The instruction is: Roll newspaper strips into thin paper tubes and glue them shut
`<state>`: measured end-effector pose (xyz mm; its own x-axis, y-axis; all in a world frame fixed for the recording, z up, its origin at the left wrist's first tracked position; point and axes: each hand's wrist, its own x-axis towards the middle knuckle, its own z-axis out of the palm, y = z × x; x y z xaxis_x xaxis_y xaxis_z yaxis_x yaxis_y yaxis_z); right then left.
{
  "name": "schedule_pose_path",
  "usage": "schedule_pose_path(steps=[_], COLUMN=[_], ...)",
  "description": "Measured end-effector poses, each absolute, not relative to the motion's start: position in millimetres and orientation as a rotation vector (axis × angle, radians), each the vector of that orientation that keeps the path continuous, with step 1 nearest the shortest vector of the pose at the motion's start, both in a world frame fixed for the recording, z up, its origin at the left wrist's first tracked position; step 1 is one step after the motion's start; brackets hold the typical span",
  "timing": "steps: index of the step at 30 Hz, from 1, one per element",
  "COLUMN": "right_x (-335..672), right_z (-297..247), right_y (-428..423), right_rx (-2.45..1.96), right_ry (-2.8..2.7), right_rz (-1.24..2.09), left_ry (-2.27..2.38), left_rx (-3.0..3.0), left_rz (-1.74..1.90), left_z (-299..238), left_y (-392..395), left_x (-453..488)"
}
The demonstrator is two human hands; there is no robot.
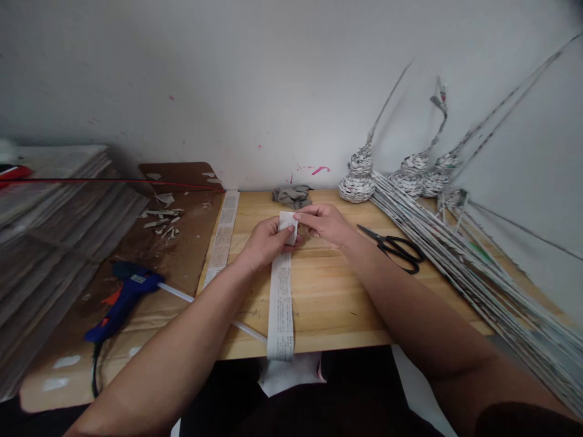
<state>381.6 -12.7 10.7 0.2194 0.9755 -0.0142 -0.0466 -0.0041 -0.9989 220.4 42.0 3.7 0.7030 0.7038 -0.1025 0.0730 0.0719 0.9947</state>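
A long strip of printed newspaper [281, 297] runs over the wooden table and hangs past its front edge. Its far end is raised and folded over between my hands. My left hand [269, 241] pinches this strip with the thumb on top. At the upper corner of the same end, my right hand [322, 223] grips the paper between thumb and fingers. Some fingertips are hidden behind the paper. Black-handled scissors [394, 246] lie to the right of my right hand. Another newspaper strip [223, 237] rests flat to the left.
A blue glue gun [122, 300] with a glue stick lies on cardboard [182, 261] at left, beside stacked newspapers [54, 243]. Behind my hands is a grey cloth [292, 195]. Rolled paper rods [437, 261] and woven gourd shapes [357, 182] stand at right.
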Motion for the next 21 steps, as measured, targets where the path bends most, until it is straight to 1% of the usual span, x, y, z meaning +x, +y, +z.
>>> schedule_pose_path(steps=[4, 13, 21], right_x=[380.3, 376.1, 373.5], right_z=[11.5, 9.6, 11.0], right_y=[-12.8, -11.5, -12.7], right_rx=[-1.262, -1.297, -1.31], right_ry=[-0.967, -0.874, -0.867], right_rz=[1.112, 1.051, 1.02], left_ry=[0.668, 0.688, 0.684], left_rx=[1.491, 1.844, 1.873], left_rz=[0.548, 0.634, 0.639], left_z=[0.9, 2.9, 3.9], left_y=[42.9, 40.9, 40.6], left_x=[219.4, 214.8, 214.8])
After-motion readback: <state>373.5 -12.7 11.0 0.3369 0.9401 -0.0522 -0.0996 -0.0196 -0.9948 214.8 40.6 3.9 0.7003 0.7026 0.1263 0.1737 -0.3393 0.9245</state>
